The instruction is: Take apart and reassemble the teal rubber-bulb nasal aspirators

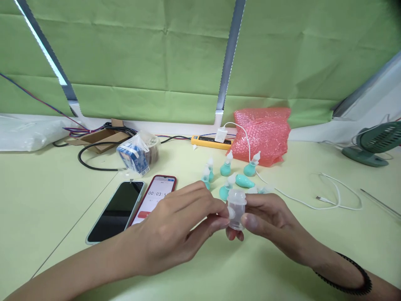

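My left hand (pixel 175 228) and my right hand (pixel 271 221) meet in front of me over the pale green table (pixel 46 196). Both pinch a small clear plastic cap-like part (pixel 236 209), held upright between the thumbs and fingertips. Just behind the hands lie several teal bulbs with white tips (pixel 226 168), some standing, one (pixel 244 181) lying on its side. A black band sits on my right wrist (pixel 347 274).
Two phones lie at left: one dark (pixel 117 211), one showing a timer (pixel 156 196). Behind are a wrapped tape roll (pixel 138 155), a cardboard box with cables (pixel 100 138), a yellow power strip (pixel 211 142), pink bubble wrap (pixel 263 133), a white cable (pixel 328 196) and a green fan (pixel 374 144).
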The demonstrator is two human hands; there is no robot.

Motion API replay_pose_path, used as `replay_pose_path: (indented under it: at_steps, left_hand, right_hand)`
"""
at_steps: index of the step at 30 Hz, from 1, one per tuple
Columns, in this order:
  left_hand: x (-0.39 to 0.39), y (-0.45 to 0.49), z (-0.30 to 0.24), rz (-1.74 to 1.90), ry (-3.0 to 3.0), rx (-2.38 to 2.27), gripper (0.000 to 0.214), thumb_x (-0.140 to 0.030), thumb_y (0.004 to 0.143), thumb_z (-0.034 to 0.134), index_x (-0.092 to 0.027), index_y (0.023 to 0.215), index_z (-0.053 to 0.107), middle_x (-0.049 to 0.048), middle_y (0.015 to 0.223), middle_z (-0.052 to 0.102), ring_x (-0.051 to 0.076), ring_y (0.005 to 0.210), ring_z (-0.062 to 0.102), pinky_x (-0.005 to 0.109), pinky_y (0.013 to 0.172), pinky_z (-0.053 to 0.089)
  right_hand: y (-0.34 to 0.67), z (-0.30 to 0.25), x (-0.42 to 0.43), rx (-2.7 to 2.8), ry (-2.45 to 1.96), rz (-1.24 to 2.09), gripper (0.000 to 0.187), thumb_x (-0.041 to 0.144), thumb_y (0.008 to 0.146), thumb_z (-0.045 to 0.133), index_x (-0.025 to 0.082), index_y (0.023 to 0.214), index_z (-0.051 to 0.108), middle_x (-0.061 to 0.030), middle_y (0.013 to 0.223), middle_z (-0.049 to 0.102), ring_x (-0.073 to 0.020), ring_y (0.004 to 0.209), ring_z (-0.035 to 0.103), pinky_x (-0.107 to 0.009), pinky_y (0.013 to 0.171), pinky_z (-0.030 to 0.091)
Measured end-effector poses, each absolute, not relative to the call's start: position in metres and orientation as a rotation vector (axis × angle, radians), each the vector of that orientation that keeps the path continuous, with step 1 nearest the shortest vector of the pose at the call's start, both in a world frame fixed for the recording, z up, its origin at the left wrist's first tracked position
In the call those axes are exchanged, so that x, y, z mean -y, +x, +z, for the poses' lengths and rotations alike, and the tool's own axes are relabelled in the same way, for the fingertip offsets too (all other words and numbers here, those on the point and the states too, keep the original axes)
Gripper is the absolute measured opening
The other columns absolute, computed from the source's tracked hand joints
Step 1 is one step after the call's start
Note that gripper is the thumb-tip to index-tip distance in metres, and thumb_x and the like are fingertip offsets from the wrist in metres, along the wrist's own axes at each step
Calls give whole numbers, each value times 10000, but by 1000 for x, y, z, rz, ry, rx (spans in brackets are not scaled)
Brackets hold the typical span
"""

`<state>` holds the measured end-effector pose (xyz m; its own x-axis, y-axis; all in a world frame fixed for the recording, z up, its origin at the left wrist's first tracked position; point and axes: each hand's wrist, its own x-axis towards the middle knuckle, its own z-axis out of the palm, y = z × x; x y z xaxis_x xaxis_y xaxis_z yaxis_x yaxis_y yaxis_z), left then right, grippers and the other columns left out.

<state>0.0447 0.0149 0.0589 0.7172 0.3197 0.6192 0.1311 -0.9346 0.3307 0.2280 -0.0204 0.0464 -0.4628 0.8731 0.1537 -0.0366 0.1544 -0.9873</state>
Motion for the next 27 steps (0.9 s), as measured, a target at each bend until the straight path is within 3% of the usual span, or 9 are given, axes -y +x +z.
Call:
replay_pose_path:
  at_steps: [4, 8, 15, 21, 27]
  left_hand:
    - [-15, 44, 60, 1060, 2586, -377, 77, -96, 806, 483, -157, 829, 525, 3, 672, 590, 101, 614, 492, 282, 757, 442]
    - [-17, 45, 59, 1222, 2433, -258, 189, -78, 709, 617, -127, 882, 560, 25, 691, 624, 104, 610, 530, 248, 664, 480]
    - [-18, 46, 55, 1015, 1895, -271, 189, 23, 600, 666, -139, 698, 664, 25, 666, 639, 109, 580, 576, 213, 541, 493]
    - [-22, 47, 56, 903, 1794, -363, 166, -15, 645, 641, -156, 723, 678, 14, 653, 630, 100, 554, 562, 200, 477, 470]
    - [-16, 49, 54, 1235, 2273, -277, 150, -3, 704, 579, -92, 813, 629, 71, 705, 630, 116, 620, 558, 237, 561, 487]
  right_hand:
    - [231, 47, 20, 1641, -818, 1441, 173, 276, 819, 483, 166, 823, 616, -26, 682, 575, -100, 621, 485, -222, 563, 403]
    - [232, 47, 19, 1661, -779, 1475, 160, 259, 816, 492, 144, 804, 602, -29, 700, 562, -100, 647, 495, -218, 576, 390]
    - [232, 45, 15, 1628, -728, 1704, 211, 316, 789, 514, 130, 768, 611, -21, 645, 538, -97, 592, 506, -218, 540, 371]
    - [234, 45, 15, 1603, -714, 1718, 230, 334, 782, 527, 126, 807, 622, -16, 633, 531, -93, 590, 509, -221, 562, 392]
    - [234, 46, 15, 1581, -707, 1631, 201, 299, 797, 516, 126, 754, 610, -17, 635, 539, -92, 606, 507, -228, 601, 422]
